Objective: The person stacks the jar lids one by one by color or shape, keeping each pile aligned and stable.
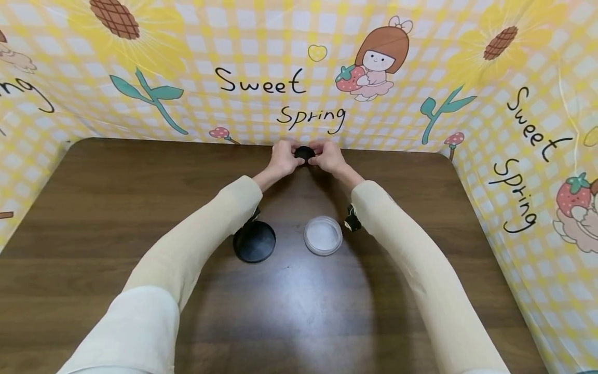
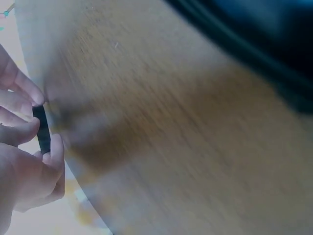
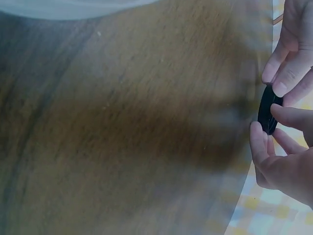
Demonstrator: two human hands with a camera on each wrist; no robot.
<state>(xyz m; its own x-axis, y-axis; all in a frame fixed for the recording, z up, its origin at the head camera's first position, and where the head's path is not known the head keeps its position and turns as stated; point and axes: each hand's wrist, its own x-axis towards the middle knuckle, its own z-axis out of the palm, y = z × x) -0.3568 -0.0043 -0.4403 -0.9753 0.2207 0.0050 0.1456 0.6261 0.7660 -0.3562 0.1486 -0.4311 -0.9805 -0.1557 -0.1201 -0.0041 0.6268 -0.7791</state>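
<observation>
Both hands meet at the far edge of the table around a small, thin black disc [image 1: 304, 154]. My left hand [image 1: 283, 158] pinches its left side between thumb and fingers; my right hand [image 1: 328, 157] pinches the right side. Seen nearly edge-on in the right wrist view, the disc [image 3: 268, 108] stands tilted, with fingertips of both hands on it. In the left wrist view the disc [image 2: 43, 129] is partly covered by fingers. Its exact kind cannot be told.
A larger round black lid [image 1: 254, 242], hollow side up, lies under the left forearm. Right of it sits a clear round container [image 1: 323, 236] with a whitish inside. The brown wooden table [image 1: 289, 311] ends at a yellow checked cloth [image 1: 261, 111] hanging behind.
</observation>
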